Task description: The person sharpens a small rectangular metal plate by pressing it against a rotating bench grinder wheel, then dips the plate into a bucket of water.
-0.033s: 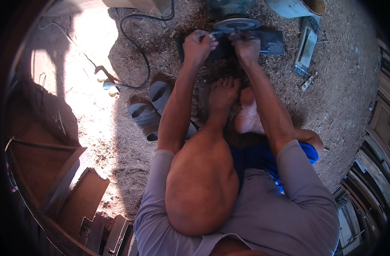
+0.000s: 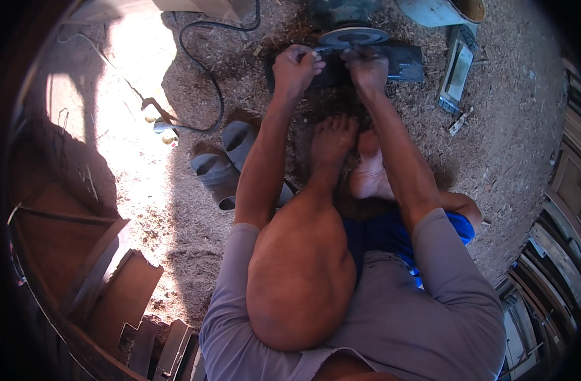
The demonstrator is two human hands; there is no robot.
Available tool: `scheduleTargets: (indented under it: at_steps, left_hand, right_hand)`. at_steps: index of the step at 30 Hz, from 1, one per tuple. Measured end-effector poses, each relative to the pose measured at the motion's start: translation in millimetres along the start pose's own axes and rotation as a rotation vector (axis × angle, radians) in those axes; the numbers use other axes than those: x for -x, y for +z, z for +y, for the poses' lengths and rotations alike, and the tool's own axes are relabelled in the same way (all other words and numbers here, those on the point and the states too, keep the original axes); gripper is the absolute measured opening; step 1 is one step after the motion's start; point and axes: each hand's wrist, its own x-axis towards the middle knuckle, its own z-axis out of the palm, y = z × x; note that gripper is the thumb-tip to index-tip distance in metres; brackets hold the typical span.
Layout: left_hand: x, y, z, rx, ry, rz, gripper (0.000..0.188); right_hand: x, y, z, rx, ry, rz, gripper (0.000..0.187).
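My left hand point(image 2: 295, 68) is closed in a pinch at the left end of a thin, pale metal strip point(image 2: 328, 47). From the other side, my right hand point(image 2: 368, 70) has its fingers curled onto the same strip. The strip lies close under the edge of a round grey grinding wheel point(image 2: 354, 36); whether the two touch I cannot make out. Behind the wheel is a dark greenish machine body point(image 2: 344, 11), cut off by the upper edge. Beneath my hands rests a long dark board point(image 2: 405, 62) on the ground.
Right of the board lie a flat metal-framed tool point(image 2: 456, 73) and a pale bucket point(image 2: 430, 11). A black cable point(image 2: 204, 70) curves across the left, near grey sandals point(image 2: 215, 174). Wood pieces point(image 2: 128, 289) stand lower left; stacked boards point(image 2: 557, 254) line the right. Shavings cover the ground.
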Motion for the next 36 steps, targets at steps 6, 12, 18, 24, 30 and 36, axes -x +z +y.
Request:
scheduleTargets:
  at_steps: [6, 12, 18, 24, 30, 36]
  left_hand:
    - [0.2, -0.5, 0.3, -0.049, 0.002, -0.009, 0.015]
    - [-2.9, 5.4, -1.9, -0.099, -0.003, -0.018, 0.015]
    - [-3.7, 11.7, -0.2, -0.153, -0.005, -0.011, 0.014]
    - [-3.6, 13.2, -0.5, -0.189, 0.026, 0.01, 0.015]
    - [-4.3, 13.3, -1.4, -0.222, 0.035, -0.012, 0.015]
    - [-4.1, 10.5, -0.4, -0.162, 0.018, -0.027, 0.014]
  right_hand:
    - [7.5, -1.1, -6.9, -0.249, 0.004, -0.058, 0.015]
    - [6.6, -6.2, -12.8, -0.255, 0.08, -0.033, 0.008]
    - [5.1, -10.0, -13.9, -0.32, 0.087, -0.038, 0.009]
    - [7.4, -13.1, -21.4, -0.372, 0.139, -0.034, 0.008]
    - [7.0, -15.8, -23.2, -0.341, 0.166, -0.048, 0.009]
    - [4.7, -12.6, -20.2, -0.271, 0.17, -0.039, 0.013]
